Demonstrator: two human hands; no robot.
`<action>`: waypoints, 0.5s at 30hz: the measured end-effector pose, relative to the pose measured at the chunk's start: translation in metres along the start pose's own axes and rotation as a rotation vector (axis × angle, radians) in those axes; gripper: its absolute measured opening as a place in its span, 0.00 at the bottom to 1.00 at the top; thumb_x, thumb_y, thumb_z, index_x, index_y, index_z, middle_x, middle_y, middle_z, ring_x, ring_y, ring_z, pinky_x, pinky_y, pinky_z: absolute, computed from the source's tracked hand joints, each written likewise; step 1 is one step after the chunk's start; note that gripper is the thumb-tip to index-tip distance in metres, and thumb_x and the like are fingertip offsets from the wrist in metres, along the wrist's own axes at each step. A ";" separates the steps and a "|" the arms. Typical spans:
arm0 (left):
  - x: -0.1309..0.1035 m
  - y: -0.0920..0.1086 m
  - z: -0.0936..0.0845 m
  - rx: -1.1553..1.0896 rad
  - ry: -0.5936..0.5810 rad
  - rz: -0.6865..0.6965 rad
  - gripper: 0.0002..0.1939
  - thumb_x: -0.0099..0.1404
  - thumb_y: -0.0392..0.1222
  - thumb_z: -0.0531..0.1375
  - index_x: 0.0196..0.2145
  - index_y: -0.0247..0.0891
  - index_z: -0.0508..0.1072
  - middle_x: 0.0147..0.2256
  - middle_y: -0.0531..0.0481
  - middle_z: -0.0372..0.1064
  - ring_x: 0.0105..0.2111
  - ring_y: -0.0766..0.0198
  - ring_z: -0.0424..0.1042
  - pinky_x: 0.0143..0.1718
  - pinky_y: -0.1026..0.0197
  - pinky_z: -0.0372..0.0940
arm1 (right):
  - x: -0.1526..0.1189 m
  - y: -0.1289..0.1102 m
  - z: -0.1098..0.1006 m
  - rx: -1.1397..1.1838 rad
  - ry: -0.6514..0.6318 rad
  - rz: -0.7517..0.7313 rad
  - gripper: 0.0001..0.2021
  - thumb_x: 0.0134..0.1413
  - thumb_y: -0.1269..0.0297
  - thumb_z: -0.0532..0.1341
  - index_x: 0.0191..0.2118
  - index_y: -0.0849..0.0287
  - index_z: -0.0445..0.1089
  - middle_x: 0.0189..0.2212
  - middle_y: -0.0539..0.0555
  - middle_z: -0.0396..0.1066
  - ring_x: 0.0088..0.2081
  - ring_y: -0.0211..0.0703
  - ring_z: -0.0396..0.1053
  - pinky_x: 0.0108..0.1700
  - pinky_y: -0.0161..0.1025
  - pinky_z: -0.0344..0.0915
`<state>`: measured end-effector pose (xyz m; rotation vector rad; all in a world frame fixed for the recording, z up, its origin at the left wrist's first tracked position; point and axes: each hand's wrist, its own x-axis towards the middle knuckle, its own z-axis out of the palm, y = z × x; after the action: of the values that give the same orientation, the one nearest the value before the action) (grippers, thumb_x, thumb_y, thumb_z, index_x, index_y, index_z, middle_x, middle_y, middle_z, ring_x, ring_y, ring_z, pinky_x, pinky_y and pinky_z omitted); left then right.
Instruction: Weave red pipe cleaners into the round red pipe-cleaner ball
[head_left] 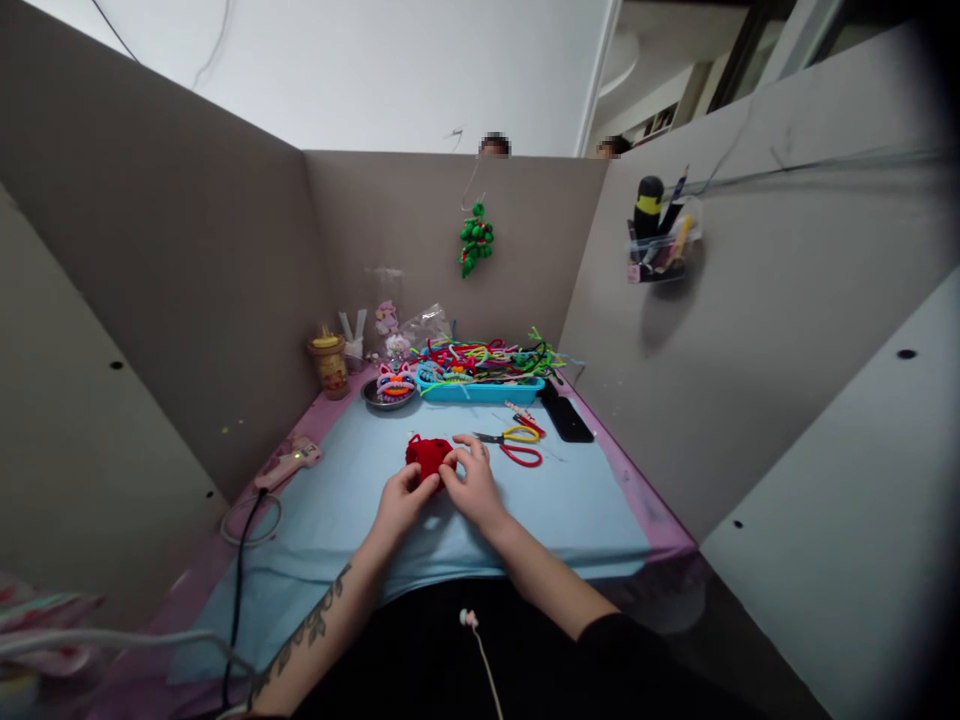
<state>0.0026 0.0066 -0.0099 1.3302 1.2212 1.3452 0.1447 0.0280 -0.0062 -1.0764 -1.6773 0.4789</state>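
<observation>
A red, soft-looking craft piece (429, 456) with a small loop at its upper left is held just above the blue cloth (540, 520). My left hand (402, 496) pinches its lower left edge between thumb and fingers. From the other side, my right hand (475, 486) grips the lower right edge, with some fingers raised. The two thumbs nearly meet at the bottom of the piece. Whether it is yarn or fuzzy wire I cannot tell. Beyond my right hand lie scissors (513, 436) with yellow and red handles.
A turquoise tray (480, 392) of colourful fuzzy stems stands at the back, beside a metal bowl (388, 400). A black phone (567, 414) lies right. A pink glue gun (291, 464) with a cable rests left. Partition walls (450, 190) enclose the table; two heads show beyond.
</observation>
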 end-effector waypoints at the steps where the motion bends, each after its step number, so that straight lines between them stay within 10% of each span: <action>1: 0.000 -0.001 0.002 -0.008 0.012 0.006 0.17 0.49 0.53 0.66 0.22 0.36 0.69 0.20 0.55 0.63 0.23 0.66 0.59 0.27 0.64 0.53 | 0.001 0.001 0.000 -0.019 0.011 -0.014 0.05 0.50 0.72 0.59 0.27 0.56 0.68 0.48 0.59 0.65 0.55 0.53 0.60 0.59 0.53 0.55; 15: -0.003 -0.007 0.003 0.029 0.014 0.002 0.14 0.54 0.50 0.63 0.25 0.35 0.71 0.23 0.54 0.66 0.25 0.66 0.61 0.28 0.64 0.55 | 0.000 0.007 0.007 -0.044 -0.073 -0.039 0.07 0.54 0.71 0.54 0.29 0.57 0.67 0.48 0.62 0.64 0.54 0.54 0.59 0.58 0.55 0.56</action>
<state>0.0055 0.0051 -0.0169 1.3445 1.2534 1.3446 0.1411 0.0325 -0.0143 -1.0675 -1.7773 0.4626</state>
